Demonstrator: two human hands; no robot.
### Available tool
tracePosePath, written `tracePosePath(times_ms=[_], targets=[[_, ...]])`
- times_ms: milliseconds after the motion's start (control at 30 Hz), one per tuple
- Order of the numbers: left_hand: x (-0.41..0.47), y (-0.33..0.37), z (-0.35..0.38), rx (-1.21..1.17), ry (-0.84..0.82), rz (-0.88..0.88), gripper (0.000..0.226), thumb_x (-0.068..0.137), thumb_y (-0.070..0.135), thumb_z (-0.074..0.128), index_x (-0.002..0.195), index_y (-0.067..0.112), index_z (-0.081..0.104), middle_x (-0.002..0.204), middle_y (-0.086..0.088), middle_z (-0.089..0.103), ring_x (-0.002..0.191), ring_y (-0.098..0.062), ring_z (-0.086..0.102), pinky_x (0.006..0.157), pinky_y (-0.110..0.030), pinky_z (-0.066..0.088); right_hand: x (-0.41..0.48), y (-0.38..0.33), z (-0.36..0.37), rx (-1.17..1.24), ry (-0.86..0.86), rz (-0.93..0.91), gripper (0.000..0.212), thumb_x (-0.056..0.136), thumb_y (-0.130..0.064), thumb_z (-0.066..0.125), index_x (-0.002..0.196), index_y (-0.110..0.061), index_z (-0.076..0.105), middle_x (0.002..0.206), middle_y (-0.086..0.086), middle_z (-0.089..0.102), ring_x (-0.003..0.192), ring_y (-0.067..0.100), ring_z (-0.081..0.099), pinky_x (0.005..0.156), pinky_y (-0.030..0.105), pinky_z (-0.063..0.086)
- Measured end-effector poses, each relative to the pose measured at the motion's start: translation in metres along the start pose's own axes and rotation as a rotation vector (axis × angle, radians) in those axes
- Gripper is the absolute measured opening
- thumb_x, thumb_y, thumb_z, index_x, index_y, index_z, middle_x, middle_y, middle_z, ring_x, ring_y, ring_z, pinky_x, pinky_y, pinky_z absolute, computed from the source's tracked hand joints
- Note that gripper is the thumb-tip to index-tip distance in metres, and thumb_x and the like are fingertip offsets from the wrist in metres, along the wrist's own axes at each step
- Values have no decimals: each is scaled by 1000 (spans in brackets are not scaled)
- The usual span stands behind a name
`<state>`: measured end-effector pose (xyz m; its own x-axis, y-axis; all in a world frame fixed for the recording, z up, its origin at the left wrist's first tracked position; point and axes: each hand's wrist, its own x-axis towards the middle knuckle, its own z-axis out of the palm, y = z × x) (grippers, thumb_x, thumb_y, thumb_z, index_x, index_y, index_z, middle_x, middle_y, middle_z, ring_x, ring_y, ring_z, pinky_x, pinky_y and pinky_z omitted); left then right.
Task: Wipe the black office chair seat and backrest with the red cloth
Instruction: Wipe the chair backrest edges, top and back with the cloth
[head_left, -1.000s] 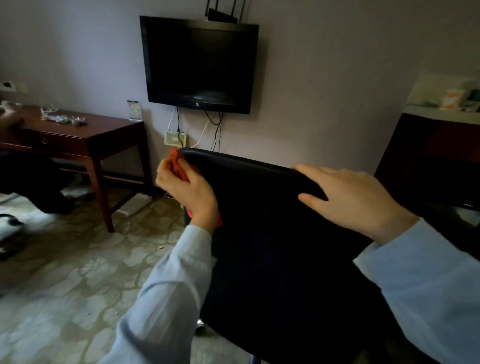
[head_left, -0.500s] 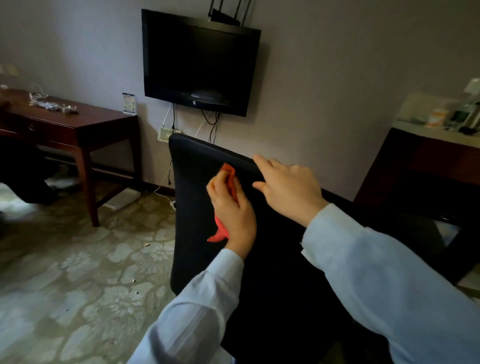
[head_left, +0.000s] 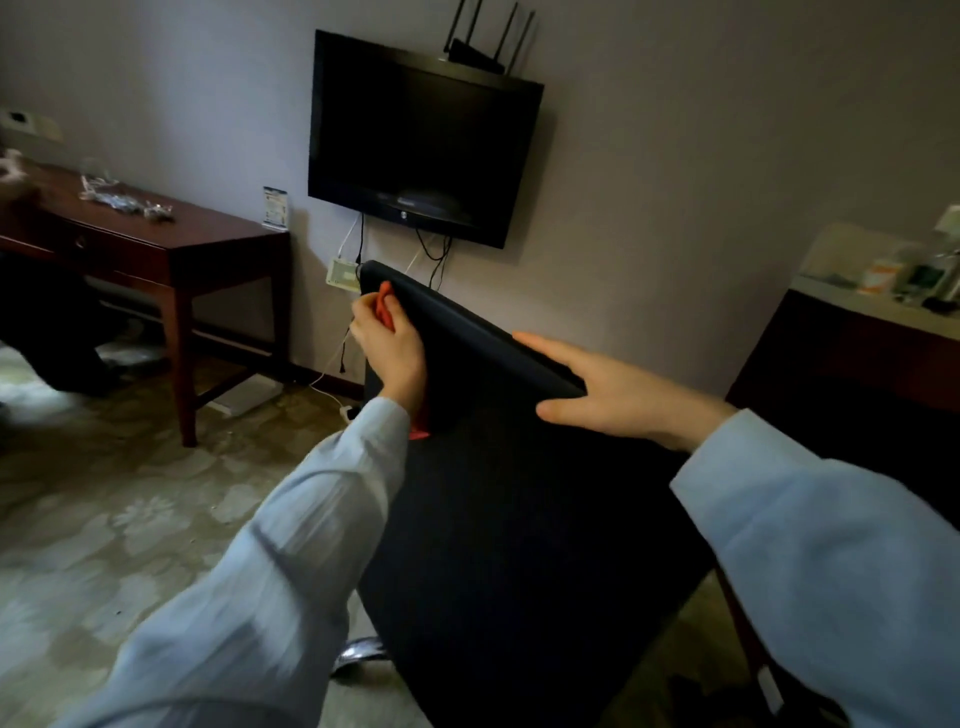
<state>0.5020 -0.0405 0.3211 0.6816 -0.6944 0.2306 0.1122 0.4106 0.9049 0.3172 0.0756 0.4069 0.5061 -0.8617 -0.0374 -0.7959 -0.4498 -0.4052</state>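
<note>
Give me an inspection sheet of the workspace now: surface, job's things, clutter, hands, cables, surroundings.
Surface: black padded office chair backrest fills the centre, tilted; seat not in view.
Job's things: red cloth bunched at the backrest's upper left corner.
Clutter: clear crumpled wrappers and a small upright card on the dark wooden desk; blurred containers on the pale counter at right.
Hands: left hand grips the cloth; right hand rests with straight fingers on the backrest's top edge.
Cables: black cords hang below the black wall television.
Surroundings: patterned floor, plain wall.
</note>
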Motion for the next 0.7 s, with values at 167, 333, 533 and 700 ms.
tracePosePath(times_ms=[167, 333, 533, 700], targets=[[-6, -8, 3, 36, -28, 65, 21, 101, 27, 40, 114, 13, 49, 111, -2, 47, 98, -13, 49, 91, -31, 40, 15, -5, 1, 117, 44, -15, 67, 93, -13, 55, 147, -34, 21, 148, -5, 31, 112, 3, 37, 75, 5, 35], [-37, -4, 4, 39, -55, 178, 9, 100, 23, 42, 96, 17, 47, 95, 5, 47, 81, 7, 48, 86, -26, 40, 31, -12, 8, 358, 96, 18, 48, 99, -18, 43, 144, -33, 33, 129, -12, 43, 98, -2, 47, 59, -3, 39], [-123, -3, -9, -14, -186, 605, 17, 92, 21, 47, 104, 15, 57, 104, -5, 52, 93, 9, 48, 82, -12, 41, 42, -15, 17, 718, 173, 36, 27, 100, -18, 39, 115, -26, 60, 127, 4, 60, 111, 10, 58, 96, 22, 46], [-142, -9, -12, -37, -286, 813, 16, 92, 24, 55, 107, 18, 56, 107, 0, 48, 94, -11, 54, 78, -30, 51, 27, -7, 15, 798, 234, 56, 21, 97, -26, 46, 101, -24, 66, 105, -2, 69, 94, 7, 66, 86, 22, 51]])
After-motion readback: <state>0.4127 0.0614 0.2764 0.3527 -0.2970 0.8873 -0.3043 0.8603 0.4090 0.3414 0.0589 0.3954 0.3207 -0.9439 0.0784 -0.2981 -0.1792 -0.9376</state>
